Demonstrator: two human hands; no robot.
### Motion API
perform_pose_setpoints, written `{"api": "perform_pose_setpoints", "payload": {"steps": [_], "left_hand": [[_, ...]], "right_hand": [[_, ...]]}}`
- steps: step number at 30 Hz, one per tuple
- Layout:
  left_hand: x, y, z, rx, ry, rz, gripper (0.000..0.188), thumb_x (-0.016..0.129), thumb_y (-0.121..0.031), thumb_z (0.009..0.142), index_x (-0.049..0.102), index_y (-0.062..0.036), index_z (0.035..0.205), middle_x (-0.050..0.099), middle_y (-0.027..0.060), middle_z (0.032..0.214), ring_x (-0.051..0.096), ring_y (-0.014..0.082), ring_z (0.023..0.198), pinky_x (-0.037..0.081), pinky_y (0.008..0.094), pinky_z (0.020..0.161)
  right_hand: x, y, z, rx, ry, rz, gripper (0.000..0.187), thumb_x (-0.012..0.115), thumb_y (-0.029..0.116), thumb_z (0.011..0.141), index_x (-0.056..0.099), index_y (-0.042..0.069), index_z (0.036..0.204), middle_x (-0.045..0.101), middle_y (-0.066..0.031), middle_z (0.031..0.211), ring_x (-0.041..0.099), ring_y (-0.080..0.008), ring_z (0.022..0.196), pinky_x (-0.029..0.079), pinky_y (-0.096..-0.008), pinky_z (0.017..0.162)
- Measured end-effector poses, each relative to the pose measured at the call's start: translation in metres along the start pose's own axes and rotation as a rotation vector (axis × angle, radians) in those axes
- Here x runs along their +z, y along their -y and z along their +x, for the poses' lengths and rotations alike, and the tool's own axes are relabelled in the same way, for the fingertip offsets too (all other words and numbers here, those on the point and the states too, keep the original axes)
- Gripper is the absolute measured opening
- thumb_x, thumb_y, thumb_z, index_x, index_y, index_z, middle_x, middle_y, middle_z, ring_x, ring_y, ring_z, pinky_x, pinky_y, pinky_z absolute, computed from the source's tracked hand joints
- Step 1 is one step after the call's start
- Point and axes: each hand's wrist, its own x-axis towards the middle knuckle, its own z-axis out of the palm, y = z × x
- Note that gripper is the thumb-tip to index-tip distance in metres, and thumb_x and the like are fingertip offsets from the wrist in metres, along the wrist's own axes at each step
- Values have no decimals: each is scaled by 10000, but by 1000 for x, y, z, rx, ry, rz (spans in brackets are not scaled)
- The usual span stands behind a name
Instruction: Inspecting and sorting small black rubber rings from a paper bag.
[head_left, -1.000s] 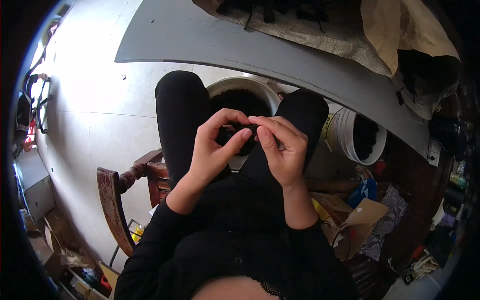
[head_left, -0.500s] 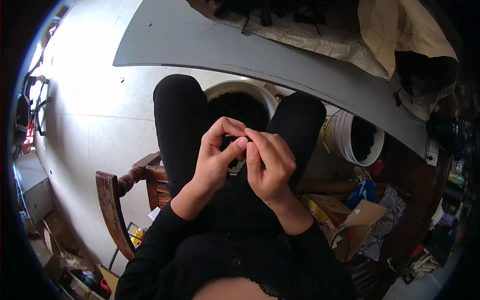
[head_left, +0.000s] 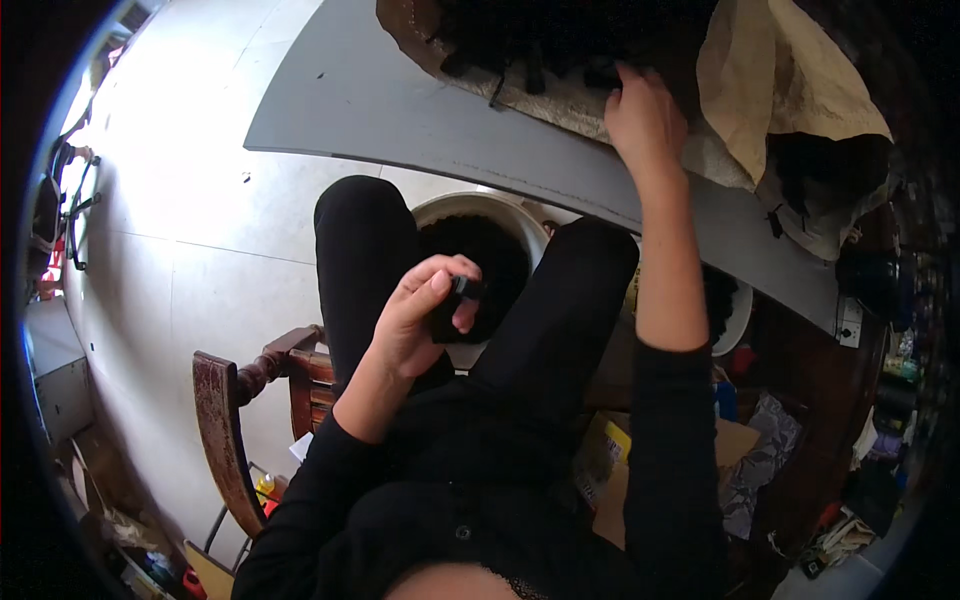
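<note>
My left hand (head_left: 420, 320) is curled around a small black part (head_left: 455, 305), held over my lap just above a white bucket (head_left: 450, 208) of dark pieces that stands between my knees. My right hand (head_left: 645, 115) is stretched far forward onto the grey table (head_left: 400, 110), resting on a pile of small black parts (head_left: 530, 50) that lies on a brown sheet. Whether the right fingers hold anything is hidden by the hand's back.
A crumpled tan paper bag (head_left: 780, 80) lies on the table's right part. A second white bucket (head_left: 735, 310) stands right of my right leg. A wooden chair (head_left: 235, 420) is under me, with cardboard boxes (head_left: 700, 460) and clutter on the floor at right.
Both hands were together over my lap on the small black part. Now the right hand has let go and reached up to the pile on the table; the left keeps the part.
</note>
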Motion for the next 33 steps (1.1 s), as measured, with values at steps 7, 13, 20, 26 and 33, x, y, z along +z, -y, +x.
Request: {"api": "perform_pose_setpoints", "payload": {"steps": [7,13,20,26,33], "left_hand": [[-14,2,-4,-90,63,-167,260,535,-281,892,585,-26,898,499,76,930,481,149,645,412,262,598],[-13,3,5,-209,-42,-107,300,482,-324,874,457,-87,693,485,59,902,478,174,766,422,300,649],[-5,7,4,-212,-116,20,181,566,-242,866,463,-114,789,481,40,892,483,146,748,423,259,617],[-8,4,9,-131,-51,93,128,603,-137,849,481,-98,851,494,15,779,513,119,684,418,237,613],[4,-12,17,165,-127,603,419,554,-144,884,449,-4,1265,532,25,782,498,94,681,417,217,655]], "right_hand": [[1,-25,31,53,457,-127,319,590,143,778,616,51,1082,633,-179,968,605,-316,940,493,-392,766],[-26,-16,14,42,267,14,212,589,210,804,650,57,938,601,-154,987,588,-307,908,474,-390,740],[-6,-18,-15,-28,271,50,219,585,274,828,649,88,924,597,-107,972,576,-299,884,461,-400,738],[3,16,-41,-328,68,36,188,621,220,809,625,125,971,611,-74,918,572,-259,882,437,-404,757],[-22,43,-87,-173,306,755,181,616,73,810,599,71,990,598,-40,864,573,-148,781,442,-279,696]]}}
